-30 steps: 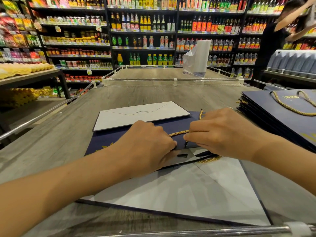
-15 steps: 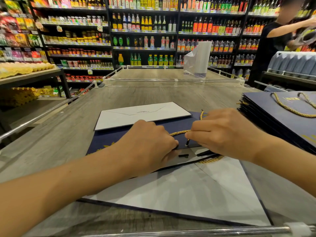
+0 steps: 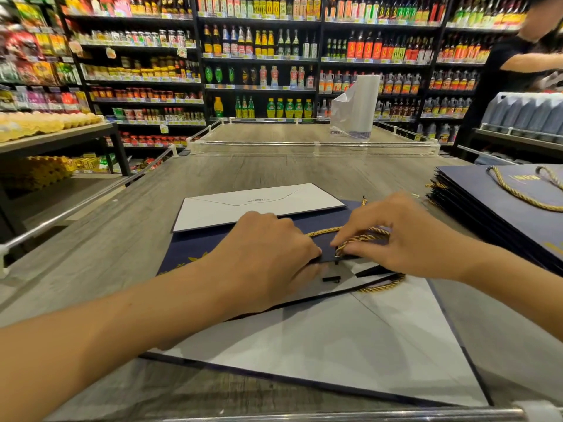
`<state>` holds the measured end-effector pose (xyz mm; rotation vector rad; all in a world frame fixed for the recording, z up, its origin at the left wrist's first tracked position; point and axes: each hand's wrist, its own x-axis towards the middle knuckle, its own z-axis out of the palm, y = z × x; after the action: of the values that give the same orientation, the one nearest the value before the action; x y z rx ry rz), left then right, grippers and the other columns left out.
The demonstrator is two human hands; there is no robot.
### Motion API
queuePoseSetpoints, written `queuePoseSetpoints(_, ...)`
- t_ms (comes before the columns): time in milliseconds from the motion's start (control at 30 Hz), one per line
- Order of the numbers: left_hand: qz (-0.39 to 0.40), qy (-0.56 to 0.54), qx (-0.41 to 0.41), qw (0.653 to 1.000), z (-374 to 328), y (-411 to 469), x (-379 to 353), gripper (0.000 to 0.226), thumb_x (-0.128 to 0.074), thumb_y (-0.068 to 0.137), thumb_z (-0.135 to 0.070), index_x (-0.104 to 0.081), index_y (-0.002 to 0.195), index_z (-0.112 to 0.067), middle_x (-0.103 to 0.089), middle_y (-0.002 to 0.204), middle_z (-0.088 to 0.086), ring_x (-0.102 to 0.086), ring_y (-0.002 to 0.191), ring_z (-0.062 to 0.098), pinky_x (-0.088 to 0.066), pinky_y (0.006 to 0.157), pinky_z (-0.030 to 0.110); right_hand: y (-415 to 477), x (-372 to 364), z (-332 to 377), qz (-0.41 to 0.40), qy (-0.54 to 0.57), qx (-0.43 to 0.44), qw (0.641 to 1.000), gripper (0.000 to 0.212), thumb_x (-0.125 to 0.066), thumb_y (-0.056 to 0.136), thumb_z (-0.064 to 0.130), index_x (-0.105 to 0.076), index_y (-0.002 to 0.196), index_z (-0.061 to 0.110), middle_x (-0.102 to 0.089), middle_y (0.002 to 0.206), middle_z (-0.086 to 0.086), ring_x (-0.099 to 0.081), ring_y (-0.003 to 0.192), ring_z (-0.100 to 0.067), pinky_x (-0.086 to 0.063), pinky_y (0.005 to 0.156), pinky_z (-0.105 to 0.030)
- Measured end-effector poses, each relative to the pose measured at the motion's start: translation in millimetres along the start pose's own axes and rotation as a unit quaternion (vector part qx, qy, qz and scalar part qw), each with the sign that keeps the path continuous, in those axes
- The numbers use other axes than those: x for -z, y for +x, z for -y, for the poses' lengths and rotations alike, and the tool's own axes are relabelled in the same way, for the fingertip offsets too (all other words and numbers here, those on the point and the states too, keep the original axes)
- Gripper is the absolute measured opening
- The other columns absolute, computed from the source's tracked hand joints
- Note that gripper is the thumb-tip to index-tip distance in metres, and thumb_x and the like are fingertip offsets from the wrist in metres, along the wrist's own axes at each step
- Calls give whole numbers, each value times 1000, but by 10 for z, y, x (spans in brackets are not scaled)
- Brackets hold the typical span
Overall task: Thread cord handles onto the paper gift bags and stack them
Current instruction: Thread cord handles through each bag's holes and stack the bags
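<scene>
A flat navy paper gift bag lies in front of me on the wooden table, its white bottom fold at the far end and its white inside spread open toward me. My left hand holds the bag's navy top edge. My right hand pinches a gold cord at a hole in that edge. Another loop of gold cord lies under the near flap. A stack of finished navy bags with gold handles sits at the right.
A roll of clear plastic bags stands behind a clear divider rail at the table's far end. A metal rail runs along the near edge. Stocked shelves surround the table. A person in black stands at the back right.
My right hand has shifted slightly and drawn more gold cord up over the bag's edge, so a bunched loop now lies under its fingers. My left hand has barely moved.
</scene>
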<state>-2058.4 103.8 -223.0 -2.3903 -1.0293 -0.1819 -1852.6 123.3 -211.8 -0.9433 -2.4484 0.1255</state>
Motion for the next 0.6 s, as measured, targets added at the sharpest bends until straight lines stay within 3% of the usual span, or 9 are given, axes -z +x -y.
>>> queuePoseSetpoints(100,-14,-27,12,999,28,-10,-51,46,-21,96,-52,-59,114,-31,-67,105,-6,-61,93,22,-37,62,30,11,-18,-25,40,22,-5,999,21,-56,82,26,-74,92,27,-65,86,23,-57,87,3,-44,76,-11)
queuePoseSetpoints(200,-45,-70,41,996,32,-15,-69,53,-16,88,-53,-60,111,-34,-69,102,-7,-61,89,21,-42,64,30,18,-8,-33,27,65,-17,997,32,-49,79,37,-72,98,27,-65,95,18,-51,95,-2,-37,84,-13)
queuePoseSetpoints(300,-90,-162,73,980,77,0,-38,42,-29,88,-51,-58,118,-41,-70,97,-9,-62,85,22,-49,68,36,33,6,-20,-111,-52,14,992,35,-49,79,37,-69,104,24,-60,99,11,-45,98,-8,-33,89,-25)
queuePoseSetpoints(367,-100,-215,101,966,92,20,-26,44,-35,86,-50,-47,129,-46,-70,105,-12,-64,89,20,-51,73,38,34,47,50,-249,-106,53,961,24,-53,79,28,-70,88,13,-60,87,1,-48,88,-15,-37,81,-34)
queuePoseSetpoints(433,-104,-253,114,955,93,37,-21,49,-38,84,-48,-45,132,-46,-69,109,-17,-66,89,17,-52,76,39,16,81,108,-306,-87,91,944,20,-54,78,19,-64,67,7,-60,66,-4,-48,67,-17,-41,64,-36)
queuePoseSetpoints(500,-109,-287,123,944,91,45,-22,46,-41,83,-46,-50,128,-46,-69,107,-20,-66,86,12,-52,76,38,-8,56,141,-275,-82,93,953,27,-54,79,21,-63,56,9,-58,53,-1,-49,50,-14,-44,50,-33)
queuePoseSetpoints(600,-138,-338,139,921,102,48,-37,41,-47,82,-41,-59,121,-42,-71,101,-20,-67,81,8,-53,74,35,-32,-53,148,-199,-163,48,965,32,-52,81,36,-67,58,19,-61,53,10,-52,46,-8,-46,45,-26)
